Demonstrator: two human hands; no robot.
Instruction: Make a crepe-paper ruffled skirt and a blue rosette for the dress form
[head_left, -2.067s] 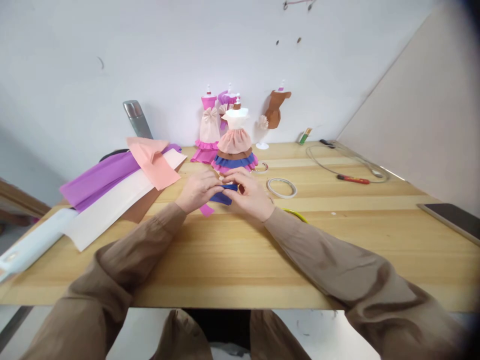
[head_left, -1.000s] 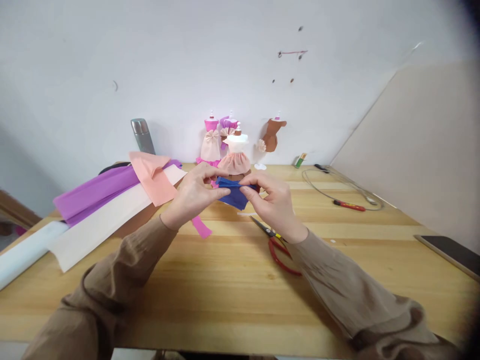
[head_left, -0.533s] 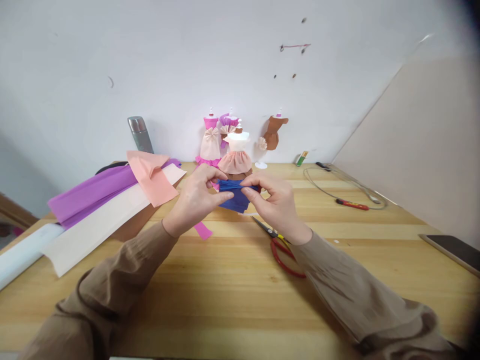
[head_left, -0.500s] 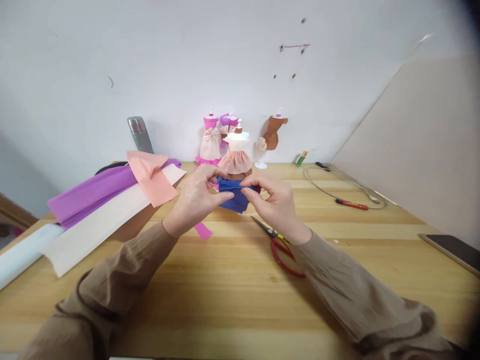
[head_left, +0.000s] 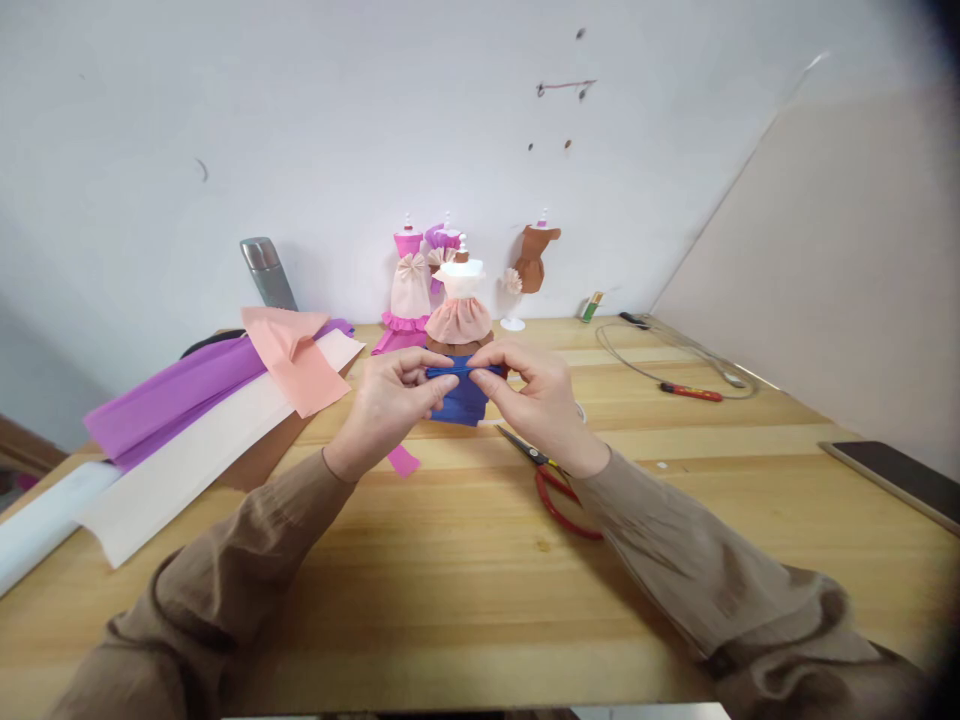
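Note:
Between my hands is a piece of blue crepe paper (head_left: 459,405), folded along its top edge and hanging down below my fingers. My left hand (head_left: 397,395) pinches that fold at its left part, thumb below and fingers above. From the other side my right hand (head_left: 532,395) pinches the same fold close to the left fingertips. Just behind the paper stands a small dress form (head_left: 460,315) with a white top, a gathered peach layer and a brown layer below. Red-handled scissors (head_left: 561,500) lie under my right wrist, partly covered by it.
Purple, peach and cream paper sheets (head_left: 172,400) lie at the left beside a white roll (head_left: 56,515) and a steel flask (head_left: 268,275). More dressed forms (head_left: 409,285) stand along the wall. Rightward are a cable (head_left: 622,355), a red tool (head_left: 690,392) and a phone (head_left: 896,480).
The fingertips of both hands have come closer together along the blue paper's fold, and its top edge looks more level. The whole view has shifted slightly.

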